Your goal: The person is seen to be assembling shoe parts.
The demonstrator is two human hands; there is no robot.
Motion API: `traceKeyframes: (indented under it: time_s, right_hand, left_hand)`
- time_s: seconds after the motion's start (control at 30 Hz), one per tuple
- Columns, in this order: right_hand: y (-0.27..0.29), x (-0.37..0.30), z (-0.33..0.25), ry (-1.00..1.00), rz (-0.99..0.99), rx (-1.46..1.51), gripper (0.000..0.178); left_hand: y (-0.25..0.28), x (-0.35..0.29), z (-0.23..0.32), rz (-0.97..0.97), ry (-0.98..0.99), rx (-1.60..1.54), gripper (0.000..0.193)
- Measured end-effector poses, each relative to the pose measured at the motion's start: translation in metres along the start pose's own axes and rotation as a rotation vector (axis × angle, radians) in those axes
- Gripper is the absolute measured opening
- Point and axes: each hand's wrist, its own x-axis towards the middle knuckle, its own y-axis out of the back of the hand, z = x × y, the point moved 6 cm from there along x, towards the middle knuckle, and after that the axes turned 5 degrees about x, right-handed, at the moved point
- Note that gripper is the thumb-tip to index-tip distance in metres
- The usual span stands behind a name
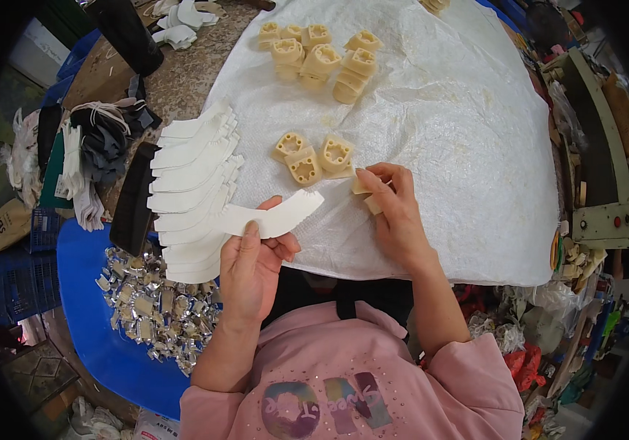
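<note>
My left hand [256,253] pinches a curved white strip [285,215] with small notches along one edge, thumb on top and fingers beneath. It is held just right of a fanned row of similar white strips [190,183]. With bent fingers, my right hand [396,209] grips a cream plastic block [362,183], partly hidden by the fingers. Just beyond the hands lie several cream plastic pieces [303,166] with round holes and star-shaped openings. A larger cluster of the same pieces [319,60] sits farther back on the white woven sheet [446,132].
A blue tub [83,315] holding many shiny metal parts [157,308] stands at the left below the table. Dark and white cloth strips [102,139] and a black cylinder [125,37] lie at the far left. A green metal machine frame [593,154] stands at the right.
</note>
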Motion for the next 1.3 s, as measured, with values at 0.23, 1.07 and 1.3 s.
traceKeyframes:
  time_s: [0.23, 1.07, 1.3]
  right_hand:
    - [0.017, 0.0, -0.051, 0.06, 0.161, 0.614, 0.04]
    - [-0.007, -0.005, -0.083, 0.452, 0.367, 0.407, 0.046]
    - [-0.009, -0.004, -0.075, 0.463, 0.403, 0.29, 0.037]
  left_hand:
    - [0.0, -0.006, 0.001, 0.052, -0.076, 0.143, 0.039]
    - [-0.034, -0.025, 0.019, -0.114, -0.21, 0.452, 0.042]
    - [-0.032, -0.021, 0.027, -0.08, -0.277, 0.715, 0.035]
